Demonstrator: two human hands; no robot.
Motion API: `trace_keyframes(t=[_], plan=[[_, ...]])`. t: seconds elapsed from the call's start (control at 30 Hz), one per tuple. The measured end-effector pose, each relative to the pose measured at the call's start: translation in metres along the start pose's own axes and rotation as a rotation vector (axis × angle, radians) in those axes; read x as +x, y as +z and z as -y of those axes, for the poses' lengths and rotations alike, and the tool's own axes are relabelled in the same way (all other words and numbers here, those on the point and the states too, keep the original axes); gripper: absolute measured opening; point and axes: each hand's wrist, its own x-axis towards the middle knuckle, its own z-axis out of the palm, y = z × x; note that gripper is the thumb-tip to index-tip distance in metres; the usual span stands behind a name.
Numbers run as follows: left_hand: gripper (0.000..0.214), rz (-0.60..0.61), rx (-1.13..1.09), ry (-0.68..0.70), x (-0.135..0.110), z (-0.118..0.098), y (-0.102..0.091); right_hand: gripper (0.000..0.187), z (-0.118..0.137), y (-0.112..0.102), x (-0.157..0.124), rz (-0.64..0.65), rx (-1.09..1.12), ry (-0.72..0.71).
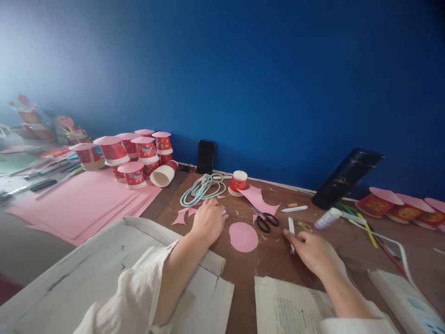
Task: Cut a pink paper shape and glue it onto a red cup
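Note:
My left hand (208,220) rests curled on the brown table, fingers closed round something small and pale that I cannot make out. A pink paper circle (243,236) lies just right of it. My right hand (311,250) lies further right with its fingers pinched on a white pen-like stick (291,228). Black scissors (264,219) lie between the hands, on the far side of the circle. Beyond them a red paper cup (238,182) stands upside down beside a pink paper offcut (259,198).
Stacked red cups with pink lids (139,150) and pink paper sheets (79,202) fill the left. A coiled pale cable (203,188), a black phone (206,157), a black flask (346,178), a glue stick (327,219), printed pages (295,306) and a white box (104,269) surround me.

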Motion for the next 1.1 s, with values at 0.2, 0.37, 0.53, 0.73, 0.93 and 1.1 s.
trace_keyframes(t=[0.2, 0.37, 0.53, 0.73, 0.93, 1.1], plan=[[0.022, 0.059, -0.159, 0.184, -0.005, -0.009, -0.004, 0.048, 0.024, -0.008, -0.016, -0.278, -0.021, -0.023], [0.018, 0.154, -0.162, 0.181, -0.006, -0.015, -0.005, 0.028, 0.067, -0.006, -0.016, -0.116, -0.183, -0.29], [0.042, 0.167, -0.117, 0.139, -0.007, -0.02, 0.0, 0.03, 0.098, -0.007, 0.009, -0.011, -0.374, -0.265], [0.047, 0.241, -0.163, 0.064, -0.007, -0.027, 0.002, 0.033, 0.114, -0.008, 0.02, 0.021, -0.439, -0.266], [0.032, 0.218, -0.306, 0.003, -0.008, -0.025, 0.004, 0.027, 0.093, -0.029, 0.006, 0.017, -0.259, -0.303], [0.021, 0.187, -0.516, -0.073, -0.005, -0.021, 0.007, 0.046, 0.08, -0.039, -0.008, -0.022, 0.136, -0.386]])
